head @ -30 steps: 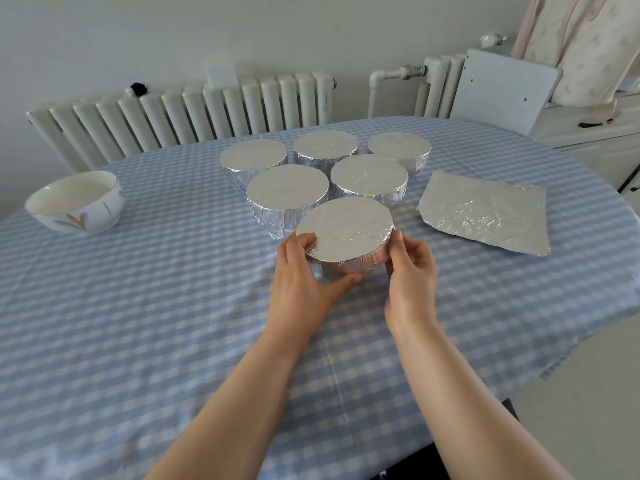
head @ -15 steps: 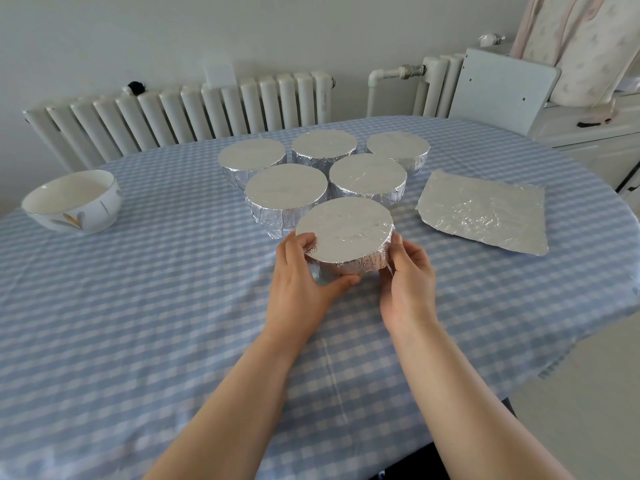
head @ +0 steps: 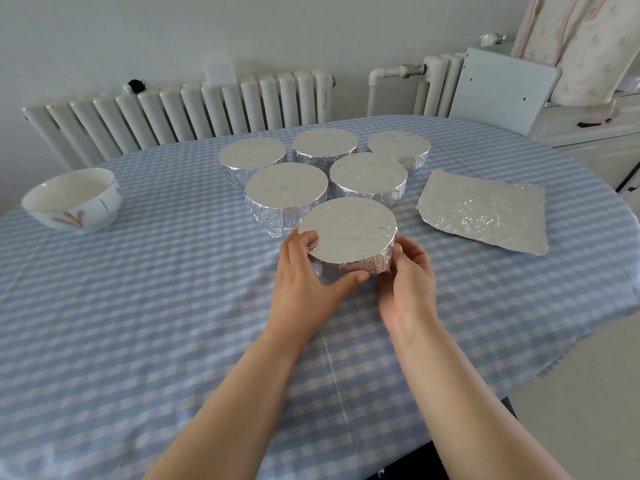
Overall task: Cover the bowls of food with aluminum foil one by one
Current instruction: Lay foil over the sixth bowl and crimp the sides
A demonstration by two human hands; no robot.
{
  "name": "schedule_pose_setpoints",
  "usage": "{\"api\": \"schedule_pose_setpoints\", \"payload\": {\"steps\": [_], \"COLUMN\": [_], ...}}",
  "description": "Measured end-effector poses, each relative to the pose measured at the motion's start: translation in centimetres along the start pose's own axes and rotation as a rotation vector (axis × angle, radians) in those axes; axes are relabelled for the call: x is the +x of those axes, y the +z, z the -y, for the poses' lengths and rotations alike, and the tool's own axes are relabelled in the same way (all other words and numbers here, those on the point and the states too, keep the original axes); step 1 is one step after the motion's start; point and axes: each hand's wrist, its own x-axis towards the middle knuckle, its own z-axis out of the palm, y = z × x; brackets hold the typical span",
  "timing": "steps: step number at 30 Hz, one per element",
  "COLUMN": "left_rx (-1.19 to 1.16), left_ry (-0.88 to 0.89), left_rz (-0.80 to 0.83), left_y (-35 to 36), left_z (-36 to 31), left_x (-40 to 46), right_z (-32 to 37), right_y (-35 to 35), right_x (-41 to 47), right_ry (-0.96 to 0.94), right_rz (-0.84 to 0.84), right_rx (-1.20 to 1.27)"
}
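Fingers of both hands curl around the nearest foil-covered bowl (head: 348, 235).

The left hand (head: 304, 282) grips its left side, the right hand (head: 408, 282) its right side. Its foil top is flat and smooth, the sides crinkled; it sits on the checked tablecloth (head: 138, 306), in front of five other wrapped bowls (head: 325, 168).

The left hand (head: 304, 271) and right hand (head: 408, 278) cup the nearest foil-covered bowl (head: 349, 233); a loose foil sheet (head: 485, 209) lies right; an uncovered bowl (head: 74, 199) sits far left.
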Motion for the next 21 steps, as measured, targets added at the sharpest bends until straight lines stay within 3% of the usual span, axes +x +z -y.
{"api": "schedule_pose_setpoints", "payload": {"steps": [10,17,21], "left_rx": [-0.161,-0.132,-0.12], "left_ry": [-0.182,-0.128,-0.108], "left_rz": [-0.007,-0.024,-0.015], "left_y": [-0.3,0.0,0.1], "left_z": [0.2,0.3,0.5], "left_x": [0.0,0.1,0.1], "right_z": [-0.5,-0.9,-0.7], "right_y": [1.2,0.6,0.3], "right_x": [-0.4,0.0,0.1], "right_ry": [-0.067,-0.098,-0.188], "right_rz": [0.089,0.052,0.008], "right_rx": [0.005,-0.04,-0.251]}}
